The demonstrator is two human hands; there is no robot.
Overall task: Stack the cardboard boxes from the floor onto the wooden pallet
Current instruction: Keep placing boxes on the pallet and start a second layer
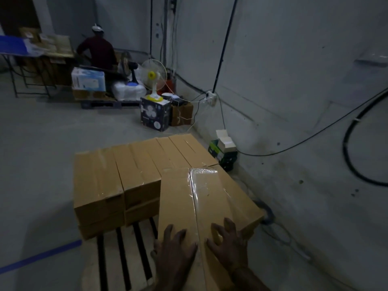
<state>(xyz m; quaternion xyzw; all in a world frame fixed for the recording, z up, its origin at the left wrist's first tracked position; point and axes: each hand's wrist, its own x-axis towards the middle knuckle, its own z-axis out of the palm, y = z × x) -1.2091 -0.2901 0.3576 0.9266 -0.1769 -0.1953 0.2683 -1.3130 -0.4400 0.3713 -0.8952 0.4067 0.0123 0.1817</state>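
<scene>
- Both my hands lie flat on the top of the long cardboard box (201,206) nearest me, fingers spread and pressing down, nothing clasped.
- My left hand (174,248) rests left of the taped centre seam; my right hand (227,242) rests right of it, fingers slightly arched.
- This box sits on the right side of the wooden pallet (123,259), its length running away from me, clear tape shining along the seam.
- To its left and beyond it stands a row of stacked boxes (117,175), two layers high at the left end, touching my box's far end.
- Bare pallet slats show in front of those stacks, left of my hands.
- A strip of blue tape (39,256) crosses the floor at the left.
- Farther off, a white desk fan (154,77) stands on a dark carton, and another person (97,50) works with their back to me.
</scene>
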